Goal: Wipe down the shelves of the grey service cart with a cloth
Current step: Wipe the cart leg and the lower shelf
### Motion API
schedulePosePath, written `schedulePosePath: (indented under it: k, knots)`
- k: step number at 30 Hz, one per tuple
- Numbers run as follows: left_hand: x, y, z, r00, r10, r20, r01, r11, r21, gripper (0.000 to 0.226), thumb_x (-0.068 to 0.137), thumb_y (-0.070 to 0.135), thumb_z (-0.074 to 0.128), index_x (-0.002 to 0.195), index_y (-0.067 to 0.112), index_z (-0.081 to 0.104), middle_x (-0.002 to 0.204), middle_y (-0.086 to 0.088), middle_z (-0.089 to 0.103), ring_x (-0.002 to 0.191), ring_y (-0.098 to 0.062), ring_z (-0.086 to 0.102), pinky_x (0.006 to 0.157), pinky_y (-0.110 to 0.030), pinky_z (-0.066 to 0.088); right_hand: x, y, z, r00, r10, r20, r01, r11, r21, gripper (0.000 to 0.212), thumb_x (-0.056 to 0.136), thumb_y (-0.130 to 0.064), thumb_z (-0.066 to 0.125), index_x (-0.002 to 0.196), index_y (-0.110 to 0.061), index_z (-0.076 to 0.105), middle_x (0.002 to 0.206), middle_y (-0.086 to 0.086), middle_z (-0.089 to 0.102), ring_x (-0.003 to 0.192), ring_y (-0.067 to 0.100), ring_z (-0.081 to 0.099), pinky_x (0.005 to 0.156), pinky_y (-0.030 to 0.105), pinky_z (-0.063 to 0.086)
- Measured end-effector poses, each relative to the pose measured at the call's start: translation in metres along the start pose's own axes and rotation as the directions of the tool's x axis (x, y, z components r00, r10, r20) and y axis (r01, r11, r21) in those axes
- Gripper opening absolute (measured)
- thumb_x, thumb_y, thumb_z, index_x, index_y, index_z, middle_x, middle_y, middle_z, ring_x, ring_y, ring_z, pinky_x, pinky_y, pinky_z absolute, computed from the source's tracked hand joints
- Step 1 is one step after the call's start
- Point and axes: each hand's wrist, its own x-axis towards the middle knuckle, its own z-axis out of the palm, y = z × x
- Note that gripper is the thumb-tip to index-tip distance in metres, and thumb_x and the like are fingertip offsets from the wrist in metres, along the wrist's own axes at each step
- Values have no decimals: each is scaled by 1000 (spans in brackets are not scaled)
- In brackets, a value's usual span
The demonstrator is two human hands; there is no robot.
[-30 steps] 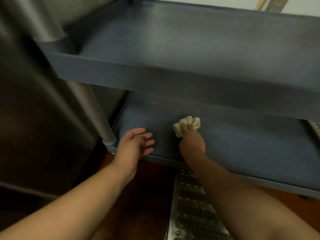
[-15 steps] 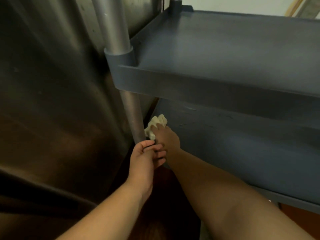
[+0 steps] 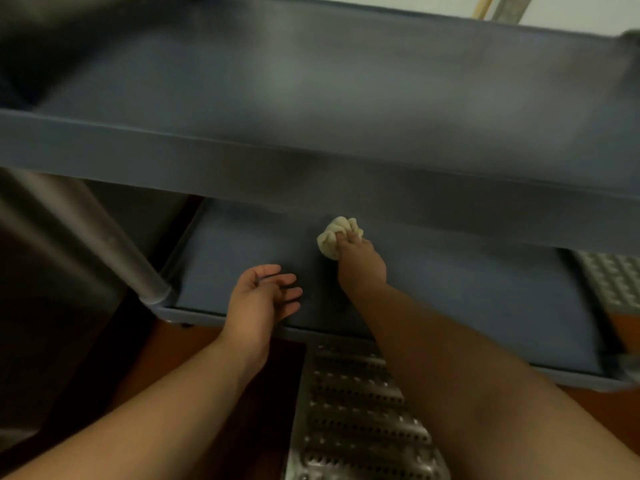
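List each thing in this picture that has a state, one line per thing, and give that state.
cloth: bunched up, pressed onto the lower shelf
right hand: grips the cloth
left hand: holds nothing, fingers loosely spread over the shelf's front edge
lower shelf: bare apart from the cloth
upper shelf: nothing on it in view

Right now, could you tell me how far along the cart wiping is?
In hand: the right hand grips the bunched cloth on the lower shelf, mid-shelf. The left hand hovers open. Nothing looks clearly finished; whether the upper shelf is wiped cannot be told.
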Motion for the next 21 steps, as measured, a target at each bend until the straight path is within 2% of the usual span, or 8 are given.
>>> schedulePosePath:
  k: [4, 8, 12, 15, 18, 21]
  knots:
    - [-7, -23, 62, 996, -26, 84, 24, 999, 25, 34, 85, -11, 36, 103, 14, 53, 101, -11, 65, 88, -27, 65, 76, -37, 54, -12, 95, -20, 987, 160, 24, -160, 987, -15, 65, 99, -10, 48, 156, -28, 22, 163, 4, 20, 141, 32, 32, 105, 47, 41]
    - [-18, -49, 121, 986, -53, 157, 45, 998, 54, 35, 84, -12, 35, 103, 12, 52, 100, -11, 64, 85, -26, 65, 75, -38, 53, -26, 188, -39, 947, 307, 92, -305, 952, -36, 74, 97, -8, 51, 158, -29, 14, 166, 6, 8, 146, 33, 24, 109, 50, 37]
    - [-30, -74, 166, 977, -73, 202, 60, 996, 70, 38, 83, -14, 33, 103, 12, 52, 97, -10, 64, 81, -25, 65, 75, -37, 54, -51, 279, -47, 914, 404, 40, -405, 915, -4, 61, 100, -16, 40, 156, -28, 19, 163, 7, 21, 144, 32, 28, 112, 48, 34]
    - [-34, -87, 184, 970, -85, 226, 69, 994, 81, 38, 82, -15, 33, 101, 12, 52, 96, -11, 64, 79, -26, 64, 73, -38, 53, -76, 338, -58, 869, 494, -32, -494, 870, 8, 63, 94, -7, 43, 153, -23, 28, 155, 13, 34, 137, 37, 38, 107, 48, 40]
    - [-32, -93, 190, 969, -93, 230, 74, 993, 88, 37, 82, -14, 33, 101, 12, 53, 97, -12, 63, 80, -27, 64, 72, -38, 53, -93, 372, -66, 845, 530, -69, -531, 847, 4, 66, 91, -1, 45, 152, -21, 30, 155, 12, 33, 132, 40, 43, 104, 50, 43]
    - [-31, -91, 185, 972, -90, 219, 72, 993, 89, 38, 81, -13, 33, 102, 13, 52, 98, -12, 63, 81, -26, 64, 70, -37, 53, -95, 376, -67, 829, 556, -52, -556, 831, 15, 70, 90, 3, 47, 152, -25, 30, 159, 8, 27, 133, 40, 42, 104, 50, 42]
